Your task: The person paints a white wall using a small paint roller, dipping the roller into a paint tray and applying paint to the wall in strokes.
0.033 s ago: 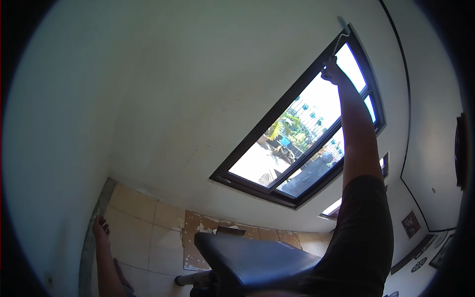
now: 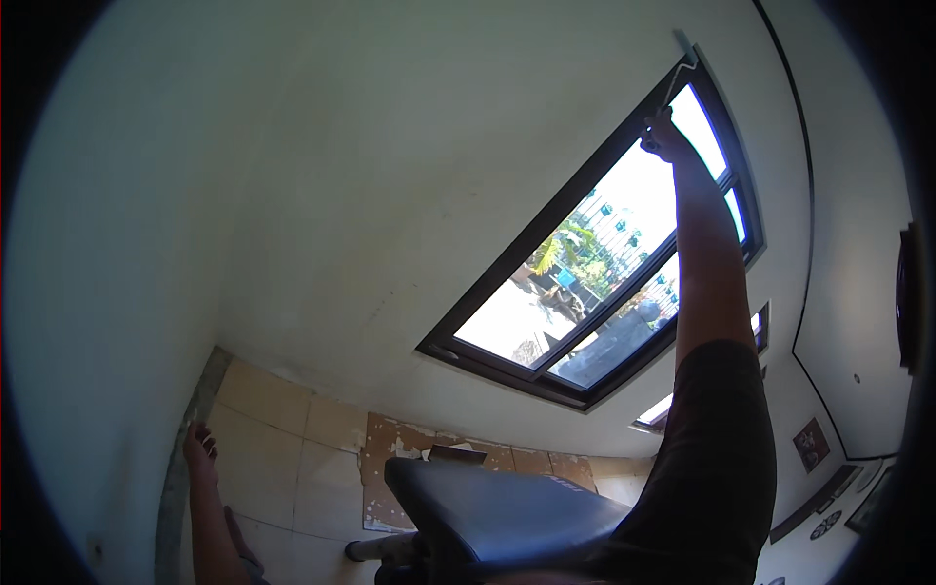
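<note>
My right arm is stretched far up toward the top corner of a dark-framed window (image 2: 546, 239). In my right hand (image 2: 662, 136), closed around its handle, is a small paint roller (image 2: 684, 44) with a bent wire frame. The pale roller head is at the wall beside the frame's upper corner; whether it presses on the wall I cannot tell. Low on the left, my left hand (image 2: 201, 452) hangs over the grey floor border by the left wall, fingers apart and loosely bent, with nothing visible in it.
A dark padded bench (image 2: 497, 502) stands below the window. Beige floor tiles (image 2: 258, 448) and a brown patched strip (image 2: 390, 478) lie along the wall (image 2: 331, 214). Framed pictures (image 2: 810, 445) hang at the far right.
The view has shifted slightly, and the window and bench sit a few pixels to the right. My right hand and the roller have moved a little to the right with it.
</note>
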A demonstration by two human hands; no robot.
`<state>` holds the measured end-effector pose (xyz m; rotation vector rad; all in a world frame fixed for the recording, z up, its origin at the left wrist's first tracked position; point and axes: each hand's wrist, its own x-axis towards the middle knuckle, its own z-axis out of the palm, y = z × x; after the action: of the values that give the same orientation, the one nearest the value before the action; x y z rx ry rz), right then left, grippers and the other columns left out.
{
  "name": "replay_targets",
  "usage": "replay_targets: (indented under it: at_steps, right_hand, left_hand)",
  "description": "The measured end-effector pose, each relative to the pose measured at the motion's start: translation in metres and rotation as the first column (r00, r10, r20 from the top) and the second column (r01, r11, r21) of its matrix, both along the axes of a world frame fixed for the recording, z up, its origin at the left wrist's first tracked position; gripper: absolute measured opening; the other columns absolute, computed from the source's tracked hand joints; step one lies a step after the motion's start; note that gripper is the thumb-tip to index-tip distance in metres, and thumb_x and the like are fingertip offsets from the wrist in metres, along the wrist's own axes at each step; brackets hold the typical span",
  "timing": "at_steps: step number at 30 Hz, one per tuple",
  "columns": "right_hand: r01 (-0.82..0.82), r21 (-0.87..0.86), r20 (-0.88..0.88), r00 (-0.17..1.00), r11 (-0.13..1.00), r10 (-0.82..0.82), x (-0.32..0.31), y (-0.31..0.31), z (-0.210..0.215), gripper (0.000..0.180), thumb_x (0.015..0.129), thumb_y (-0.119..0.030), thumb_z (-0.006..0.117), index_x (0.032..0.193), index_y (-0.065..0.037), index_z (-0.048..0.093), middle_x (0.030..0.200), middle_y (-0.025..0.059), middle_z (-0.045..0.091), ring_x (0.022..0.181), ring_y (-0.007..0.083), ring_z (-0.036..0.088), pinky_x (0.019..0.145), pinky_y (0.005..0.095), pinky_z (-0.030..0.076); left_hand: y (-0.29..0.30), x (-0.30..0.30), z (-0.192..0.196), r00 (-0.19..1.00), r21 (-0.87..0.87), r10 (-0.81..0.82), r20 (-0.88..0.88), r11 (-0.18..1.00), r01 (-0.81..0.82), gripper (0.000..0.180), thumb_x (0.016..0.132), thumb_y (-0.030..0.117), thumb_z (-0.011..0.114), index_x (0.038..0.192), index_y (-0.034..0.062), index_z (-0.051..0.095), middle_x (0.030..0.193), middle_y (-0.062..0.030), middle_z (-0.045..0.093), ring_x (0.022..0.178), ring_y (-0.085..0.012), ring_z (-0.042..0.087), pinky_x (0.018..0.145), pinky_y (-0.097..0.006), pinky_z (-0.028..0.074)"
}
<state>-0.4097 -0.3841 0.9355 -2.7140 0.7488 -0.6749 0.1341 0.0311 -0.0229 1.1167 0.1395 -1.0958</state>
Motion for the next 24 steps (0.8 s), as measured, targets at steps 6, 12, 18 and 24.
replay_targets:
  at_steps: [6,12,18,24]
  right_hand:
    - [0.454,0.171,0.364,0.796,0.874,-0.484,-0.008,-0.007,-0.115,0.020,0.106,-0.033,0.042,0.095,-0.016,0.044,0.060,0.0023,0.036,0.048,0.0151,0.042,0.045,0.0275,0.035]
    - [0.706,0.064,0.318,0.656,0.705,-0.685,-0.008,0.050,-0.376,0.093,0.102,-0.006,0.047,0.150,-0.040,-0.025,0.060,0.0037,0.039,0.045,0.0139,0.040,0.044,0.0312,0.043]
    - [0.566,0.415,0.100,0.749,0.712,-0.654,-0.004,0.149,-0.591,0.094,0.097,-0.009,0.053,0.151,-0.021,-0.023,0.077,0.0134,0.061,0.059,0.0211,0.060,0.052,0.0350,0.052]
    - [0.571,0.656,-0.070,0.697,0.494,-0.714,-0.014,0.188,-0.721,0.070,0.096,-0.009,0.052,0.143,-0.012,0.001,0.075,0.0126,0.059,0.061,0.0214,0.063,0.053,0.0372,0.051]
  left_hand:
    - [-0.011,-0.009,0.015,0.999,0.051,-0.004,0.050,0.999,0.001,0.033,0.093,0.048,0.059,0.102,0.0160,0.063,0.089,0.0033,0.058,0.075,-0.0100,0.052,0.067,-0.027,0.037]
    - [-0.008,-0.015,0.022,0.979,0.066,-0.100,0.179,0.994,0.090,0.031,0.094,0.046,0.059,0.098,0.0159,0.063,0.086,0.0019,0.060,0.069,-0.0100,0.054,0.061,-0.026,0.039]
    - [0.033,-0.030,0.039,0.949,0.126,-0.075,0.305,0.991,0.038,0.032,0.096,0.046,0.057,0.097,0.0144,0.064,0.085,0.0012,0.061,0.067,-0.0099,0.055,0.058,-0.025,0.039]
    - [0.111,-0.064,0.062,0.942,0.209,-0.092,0.323,0.978,0.024,0.032,0.096,0.045,0.060,0.097,0.0140,0.064,0.083,0.0010,0.059,0.067,-0.0109,0.053,0.057,-0.026,0.037]
